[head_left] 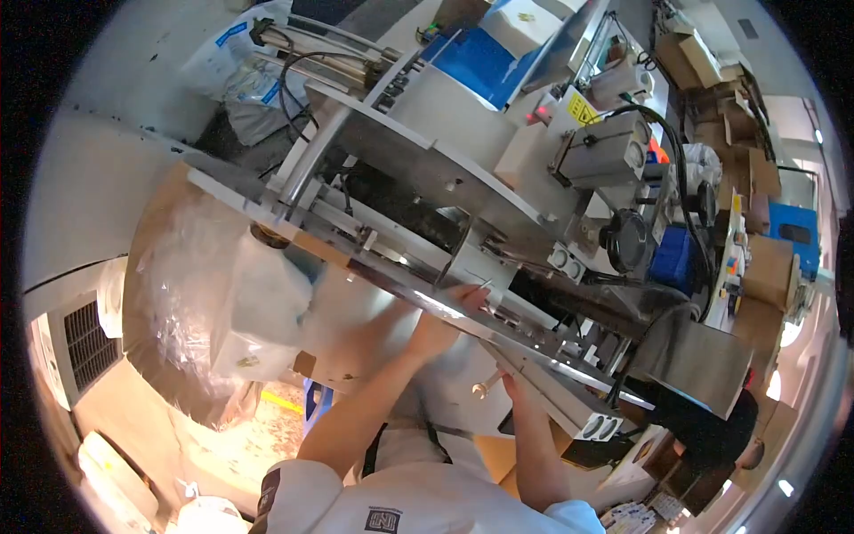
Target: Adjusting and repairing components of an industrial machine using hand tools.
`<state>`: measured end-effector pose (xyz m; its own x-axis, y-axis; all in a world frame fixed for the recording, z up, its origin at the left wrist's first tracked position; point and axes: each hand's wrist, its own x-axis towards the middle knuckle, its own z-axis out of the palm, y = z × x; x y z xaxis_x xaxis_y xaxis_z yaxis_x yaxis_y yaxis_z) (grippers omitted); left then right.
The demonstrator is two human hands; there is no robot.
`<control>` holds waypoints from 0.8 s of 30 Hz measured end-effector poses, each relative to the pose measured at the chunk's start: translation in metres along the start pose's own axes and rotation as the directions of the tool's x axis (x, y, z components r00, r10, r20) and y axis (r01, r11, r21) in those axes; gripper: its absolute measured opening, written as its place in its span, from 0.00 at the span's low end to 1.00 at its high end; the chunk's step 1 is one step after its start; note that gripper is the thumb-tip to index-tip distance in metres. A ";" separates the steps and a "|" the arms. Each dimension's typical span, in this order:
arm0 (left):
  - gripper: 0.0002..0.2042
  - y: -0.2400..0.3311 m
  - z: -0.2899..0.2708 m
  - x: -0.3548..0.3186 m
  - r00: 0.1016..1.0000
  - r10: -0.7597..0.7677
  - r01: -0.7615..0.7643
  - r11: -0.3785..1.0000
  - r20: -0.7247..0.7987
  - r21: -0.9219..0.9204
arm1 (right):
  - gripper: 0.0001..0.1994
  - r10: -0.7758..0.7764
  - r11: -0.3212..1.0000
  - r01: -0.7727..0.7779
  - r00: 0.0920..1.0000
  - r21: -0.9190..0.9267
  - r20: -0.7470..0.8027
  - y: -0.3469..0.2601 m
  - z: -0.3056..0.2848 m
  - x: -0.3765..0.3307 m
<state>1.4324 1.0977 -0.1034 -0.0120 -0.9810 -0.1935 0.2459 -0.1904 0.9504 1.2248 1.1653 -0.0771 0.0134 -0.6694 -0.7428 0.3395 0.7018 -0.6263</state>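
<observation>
My left hand (445,325) reaches over the long metal rail (405,289) of a machine. Its fingers are closed at the rail's inner side, and a thin silvery piece sticks out at the fingertips, too small to name. My right hand (511,384) is lower and to the right, against the side of a pale aluminium beam (556,392). The beam hides its fingers. A round-ended metal bolt or knob (480,390) juts out just left of that hand. Inside the machine frame, a light grey bar (480,267) lies beyond my left fingertips.
Clear plastic wrapping and white blocks (258,311) fill a large carton (156,240) at left. Across the machine are a grey motor housing (605,147), a black handwheel (625,240) and looping black cables. Cardboard boxes (769,271) stand at right, near a person in dark clothes (712,423).
</observation>
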 end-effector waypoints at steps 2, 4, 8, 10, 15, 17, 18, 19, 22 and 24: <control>0.16 0.012 0.008 0.015 0.942 -0.307 0.333 0.899 0.134 -0.284 | 0.07 -0.005 1.000 0.005 1.000 -0.009 0.001 -0.007 -0.004 0.016; 0.16 0.031 0.009 0.026 0.931 -0.324 0.361 0.888 0.167 -0.286 | 0.07 -0.007 1.000 0.007 1.000 -0.022 0.004 -0.008 -0.001 0.029; 0.14 0.034 0.013 0.032 0.930 -0.321 0.366 0.857 0.181 -0.363 | 0.08 -0.006 0.998 0.008 1.000 -0.062 0.025 -0.013 -0.018 0.040; 0.13 0.034 0.013 0.033 0.939 -0.294 0.341 0.856 0.176 -0.389 | 0.09 -0.007 0.997 0.010 0.999 -0.083 0.039 -0.014 -0.032 0.033; 0.12 0.036 0.019 0.032 0.940 -0.306 0.341 0.865 0.152 -0.369 | 0.10 -0.020 0.989 0.029 0.998 -0.143 0.061 -0.016 -0.044 0.039; 0.12 0.034 0.021 0.032 0.943 -0.301 0.332 0.873 0.142 -0.357 | 0.10 -0.023 0.985 0.035 0.997 -0.167 0.075 -0.014 -0.043 0.043; 0.12 0.034 0.022 0.032 0.946 -0.294 0.322 0.881 0.133 -0.346 | 0.10 -0.026 0.983 0.040 0.996 -0.179 0.080 -0.014 -0.042 0.046; 0.12 0.035 0.022 0.032 0.947 -0.295 0.322 0.882 0.130 -0.345 | 0.10 -0.025 0.981 0.042 0.996 -0.191 0.091 -0.014 -0.040 0.050; 0.12 0.039 0.022 0.033 0.951 -0.280 0.309 0.889 0.133 -0.339 | 0.11 -0.026 0.973 0.053 0.993 -0.225 0.118 -0.014 -0.037 0.060; 0.11 0.046 0.020 0.032 0.950 -0.282 0.310 0.911 0.136 -0.273 | 0.12 -0.031 0.967 0.065 0.990 -0.247 0.141 -0.016 -0.036 0.063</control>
<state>1.4236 1.0566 -0.0609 -0.2125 -0.8828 -0.4190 0.4847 -0.4676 0.7393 1.1861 1.1207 -0.1228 0.1353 -0.7184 -0.6823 0.0971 0.6950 -0.7124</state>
